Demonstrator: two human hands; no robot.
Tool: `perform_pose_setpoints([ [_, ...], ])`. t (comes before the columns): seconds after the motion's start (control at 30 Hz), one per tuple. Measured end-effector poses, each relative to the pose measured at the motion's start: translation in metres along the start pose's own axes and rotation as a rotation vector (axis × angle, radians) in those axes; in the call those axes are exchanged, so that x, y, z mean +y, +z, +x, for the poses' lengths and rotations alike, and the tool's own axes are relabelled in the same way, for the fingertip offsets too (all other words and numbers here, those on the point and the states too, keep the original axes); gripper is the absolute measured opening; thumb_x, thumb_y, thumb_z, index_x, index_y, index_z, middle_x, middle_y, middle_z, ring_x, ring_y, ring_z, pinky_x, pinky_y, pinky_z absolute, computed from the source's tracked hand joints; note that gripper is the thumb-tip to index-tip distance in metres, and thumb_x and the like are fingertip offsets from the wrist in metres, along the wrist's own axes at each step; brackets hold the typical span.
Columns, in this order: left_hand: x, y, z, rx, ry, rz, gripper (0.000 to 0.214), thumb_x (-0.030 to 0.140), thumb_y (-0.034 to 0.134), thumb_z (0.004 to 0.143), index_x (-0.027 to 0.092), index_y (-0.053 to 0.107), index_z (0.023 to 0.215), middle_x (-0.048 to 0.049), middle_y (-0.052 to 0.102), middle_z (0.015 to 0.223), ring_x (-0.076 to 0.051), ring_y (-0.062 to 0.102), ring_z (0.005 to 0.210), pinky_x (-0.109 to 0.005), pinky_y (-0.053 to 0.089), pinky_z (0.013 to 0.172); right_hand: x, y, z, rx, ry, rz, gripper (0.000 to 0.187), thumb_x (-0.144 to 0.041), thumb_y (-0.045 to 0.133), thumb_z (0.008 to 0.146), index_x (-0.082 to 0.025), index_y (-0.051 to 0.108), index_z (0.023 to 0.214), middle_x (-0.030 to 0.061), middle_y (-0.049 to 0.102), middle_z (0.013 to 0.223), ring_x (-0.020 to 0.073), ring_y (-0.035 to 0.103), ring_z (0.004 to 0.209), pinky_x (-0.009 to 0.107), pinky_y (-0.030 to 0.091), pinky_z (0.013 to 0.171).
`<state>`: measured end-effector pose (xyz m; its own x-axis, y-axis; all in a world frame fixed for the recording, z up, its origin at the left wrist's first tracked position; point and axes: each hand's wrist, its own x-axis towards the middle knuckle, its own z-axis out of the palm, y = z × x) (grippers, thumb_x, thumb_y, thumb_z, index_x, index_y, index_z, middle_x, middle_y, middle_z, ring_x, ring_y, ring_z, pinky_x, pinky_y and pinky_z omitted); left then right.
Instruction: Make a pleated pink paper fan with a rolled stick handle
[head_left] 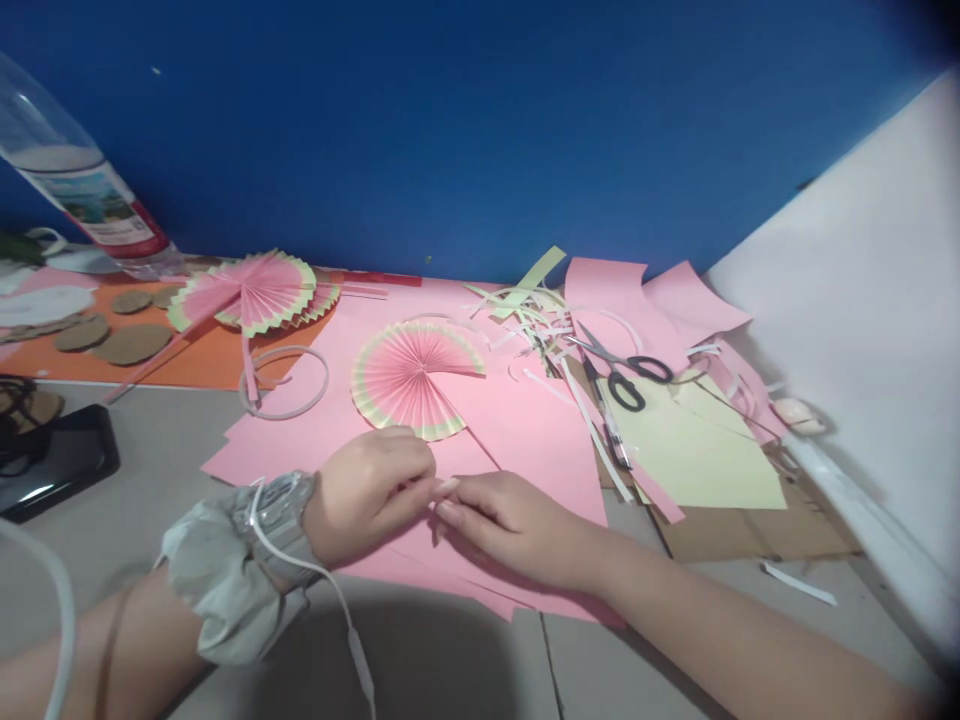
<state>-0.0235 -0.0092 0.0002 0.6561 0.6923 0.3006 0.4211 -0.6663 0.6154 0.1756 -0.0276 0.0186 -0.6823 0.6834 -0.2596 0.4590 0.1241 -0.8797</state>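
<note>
My left hand (375, 490), with a watch and a pale scrunchie on its wrist, is closed with its fingers curled. My right hand (502, 515) meets it at the fingertips, thumb and forefinger pressed together. Whatever lies between the fingers, if anything, is too small to make out. Both hands are over pink paper sheets (540, 430). Just beyond them lies a pleated pink paper fan (409, 375) with a yellow-green rim, opened into most of a circle.
At the left are more pleated fans (259, 290), cardboard discs (133, 344), a coiled ring (319, 375), a bottle (97, 190) and a phone (67, 460). To the right lie scissors (622, 365), a pen (611, 430), paper scraps (525, 315) and yellow-green paper (697, 440) on cardboard (757, 535).
</note>
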Motion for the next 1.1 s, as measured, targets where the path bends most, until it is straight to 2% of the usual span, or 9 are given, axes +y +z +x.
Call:
perform_pose_setpoints([
  [0.17,-0.003,-0.001,0.001,0.065,-0.010,-0.063,0.032,0.029,0.044,0.093,0.018,0.046,0.064,0.0021,0.047,0.059,-0.012,0.043,0.058,-0.025,0.033,0.059,-0.005,0.000,0.000,-0.074,0.150,0.123,0.044,-0.048,0.031,0.097,-0.016,0.061,0.090,-0.0025,0.051,0.058,0.0114,0.051,0.055,0.024,0.041,0.058],
  [0.27,-0.005,-0.001,0.000,0.124,-0.051,-0.102,0.035,0.035,0.044,0.093,0.018,0.045,0.063,0.0023,0.045,0.059,-0.012,0.042,0.060,-0.025,0.033,0.061,-0.008,-0.003,-0.003,-0.070,0.138,0.196,0.042,-0.046,0.032,0.097,-0.016,0.058,0.085,-0.0009,0.053,0.064,0.0110,0.051,0.059,0.023,0.041,0.060],
  [0.37,-0.006,0.000,0.000,0.142,-0.079,-0.125,0.037,0.037,0.044,0.094,0.018,0.043,0.062,0.0024,0.045,0.059,-0.012,0.041,0.060,-0.026,0.033,0.061,-0.010,-0.004,-0.005,-0.071,0.124,0.237,0.037,-0.046,0.037,0.096,-0.017,0.055,0.080,-0.0026,0.049,0.063,0.0099,0.046,0.058,0.022,0.038,0.058],
  [0.53,-0.004,0.000,-0.002,0.150,-0.085,-0.152,0.036,0.039,0.045,0.093,0.018,0.044,0.063,0.0022,0.046,0.059,-0.012,0.042,0.061,-0.025,0.034,0.061,-0.008,-0.001,-0.006,0.000,0.167,0.099,0.035,-0.045,0.044,0.094,-0.019,0.047,0.070,-0.0055,0.042,0.059,0.0088,0.038,0.055,0.022,0.031,0.054],
  [0.7,-0.001,-0.003,-0.001,0.240,-0.159,-0.181,0.039,0.039,0.039,0.095,0.018,0.043,0.061,0.0028,0.043,0.057,-0.011,0.040,0.056,-0.025,0.033,0.057,-0.006,-0.005,-0.008,0.092,0.158,0.141,0.032,-0.045,0.040,0.095,-0.020,0.048,0.078,-0.0064,0.038,0.059,0.0087,0.035,0.052,0.022,0.029,0.051],
  [0.77,0.000,-0.005,-0.001,0.266,-0.185,-0.261,0.040,0.037,0.036,0.096,0.018,0.040,0.060,0.0034,0.042,0.055,-0.010,0.040,0.053,-0.025,0.034,0.055,-0.005,-0.007,-0.007,0.130,0.155,0.132,0.032,-0.046,0.040,0.095,-0.020,0.048,0.077,-0.0064,0.037,0.059,0.0086,0.034,0.052,0.022,0.029,0.051],
  [0.87,0.000,-0.006,-0.001,0.238,-0.190,-0.401,0.038,0.034,0.033,0.097,0.017,0.047,0.066,0.0023,0.051,0.059,-0.009,0.048,0.054,-0.023,0.039,0.057,-0.006,-0.008,-0.005,0.146,0.147,0.085,0.033,-0.046,0.040,0.095,-0.020,0.047,0.075,-0.0063,0.037,0.059,0.0087,0.035,0.052,0.023,0.029,0.052],
  [0.97,0.000,-0.007,-0.002,0.217,-0.193,-0.382,0.035,0.030,0.035,0.097,0.016,0.053,0.070,0.0021,0.055,0.060,-0.009,0.053,0.056,-0.022,0.042,0.061,-0.008,-0.006,-0.003,0.160,0.136,0.044,0.033,-0.045,0.040,0.095,-0.020,0.046,0.074,-0.0059,0.039,0.060,0.0089,0.036,0.053,0.023,0.031,0.054],
  [1.1,0.000,-0.007,-0.002,0.214,-0.206,-0.395,0.034,0.030,0.037,0.096,0.017,0.050,0.068,0.0028,0.053,0.057,-0.009,0.053,0.054,-0.022,0.042,0.059,-0.012,-0.002,-0.001,0.189,0.111,-0.015,0.032,-0.043,0.040,0.095,-0.020,0.047,0.073,-0.0045,0.044,0.063,0.0099,0.040,0.057,0.023,0.034,0.058],
])
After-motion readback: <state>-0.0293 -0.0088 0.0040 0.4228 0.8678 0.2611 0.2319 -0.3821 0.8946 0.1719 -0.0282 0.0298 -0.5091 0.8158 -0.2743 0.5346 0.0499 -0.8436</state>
